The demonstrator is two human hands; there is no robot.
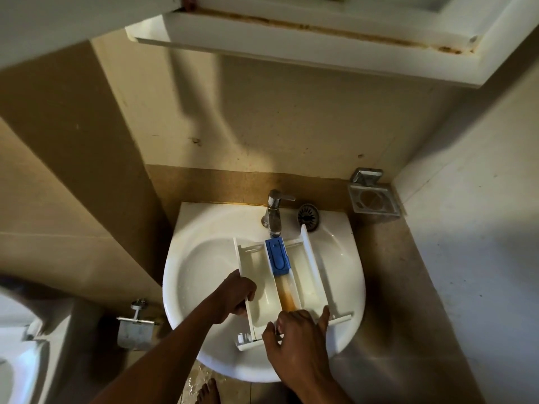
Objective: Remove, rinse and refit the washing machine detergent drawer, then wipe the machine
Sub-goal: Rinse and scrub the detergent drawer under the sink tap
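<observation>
A toilet point(11, 360) shows at the lower left edge of the frame, with a metal paper holder point(135, 330) on the wall to its right. The white sink point(204, 258) fills the centre, and the drawer point(306, 258) lies lengthwise across its bowl, far end under the tap point(275, 211). The left hand point(236, 295) grips the drawer's left wall. A blue cap point(277, 255) sits in the middle compartment just below the spout, with a brown stain nearer the front. The right hand point(297, 336) holds the drawer's front end, fingers bent over it, forefinger out along the right wall. A strainer point(308, 217) lies right of the tap, and a soap dish point(373, 199) hangs further right
</observation>
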